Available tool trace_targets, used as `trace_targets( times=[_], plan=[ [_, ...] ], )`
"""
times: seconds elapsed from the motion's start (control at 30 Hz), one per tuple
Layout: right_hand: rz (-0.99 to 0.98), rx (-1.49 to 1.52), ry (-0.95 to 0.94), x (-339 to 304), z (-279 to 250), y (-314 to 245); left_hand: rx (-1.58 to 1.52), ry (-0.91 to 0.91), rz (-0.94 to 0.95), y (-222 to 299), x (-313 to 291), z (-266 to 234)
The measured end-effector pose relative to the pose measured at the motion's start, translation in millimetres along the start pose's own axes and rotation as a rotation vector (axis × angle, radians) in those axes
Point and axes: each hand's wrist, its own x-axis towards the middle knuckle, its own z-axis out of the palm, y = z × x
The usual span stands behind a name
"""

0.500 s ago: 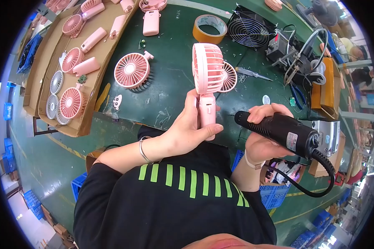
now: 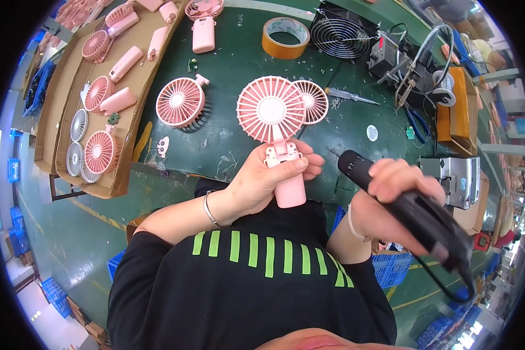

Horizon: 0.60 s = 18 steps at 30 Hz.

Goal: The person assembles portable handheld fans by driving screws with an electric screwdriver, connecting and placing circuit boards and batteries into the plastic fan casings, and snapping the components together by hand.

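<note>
My left hand (image 2: pixel 277 169) is closed round the handle of a pink handheld fan (image 2: pixel 270 109), its round grille facing up and the open top of the handle showing screw holes. In my right hand (image 2: pixel 399 189) is a black electric screwdriver (image 2: pixel 414 216) with a cord at its rear end. Its thin bit points toward the fan's handle but stays apart from it. Behind the fan lies a loose pink grille (image 2: pixel 313 102), partly covered. Another pink fan head (image 2: pixel 181 101) rests on the green table to the left.
A cardboard tray (image 2: pixel 51 140) at left holds pink fan parts and grilles. Toward the back are a pink handle case (image 2: pixel 203 35), a tape roll (image 2: pixel 285 38), a black cooling fan (image 2: pixel 344 34) and a soldering stand (image 2: pixel 411 76). A pointed tool (image 2: pixel 351 96) and blue pliers (image 2: pixel 417 123) lie at right.
The held fan has turned from edge-on to face up, and my left fingers have shifted on its handle. My right hand with the screwdriver has moved a little right and down, blurred by motion.
</note>
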Motion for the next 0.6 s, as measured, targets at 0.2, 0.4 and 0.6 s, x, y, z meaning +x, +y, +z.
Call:
trace_targets(
  times=[0.2, 0.4, 0.6],
  plan=[
    [-0.007, 0.156, -0.221, -11, 15, -27, 0.109, 0.044, 0.044, -10, 0, 3],
    [-0.050, 0.079, -0.264, -19, 14, -27, 0.203, 0.013, 0.135, -16, -1, 1],
    [-0.037, 0.058, -0.264, -20, 11, -27, 0.200, 0.025, 0.095, -18, -1, 4]
  ],
)
